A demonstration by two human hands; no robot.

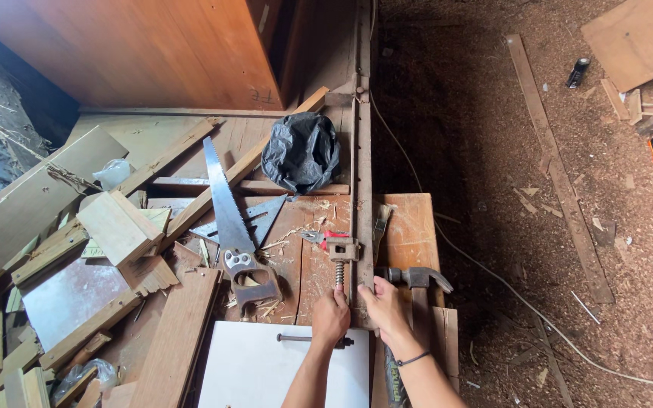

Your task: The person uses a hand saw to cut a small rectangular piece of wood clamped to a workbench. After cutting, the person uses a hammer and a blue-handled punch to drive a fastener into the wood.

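Note:
My left hand (330,317) is closed around the threaded screw of a rusty bar clamp (341,253), just above its cross handle (313,339). My right hand (383,306) grips the long narrow wooden strip (363,151) held in the clamp, which runs away from me along the bench. A claw hammer (417,276) lies right beside my right hand, its handle running back under my wrist. A white board (258,370) lies under my left forearm.
A hand saw (228,219) and a metal square (262,215) lie left of the clamp. A black plastic bag (301,151) sits farther back. Loose wood offcuts (119,227) pile up at the left. To the right, a sawdust floor (508,151) has planks and a cord.

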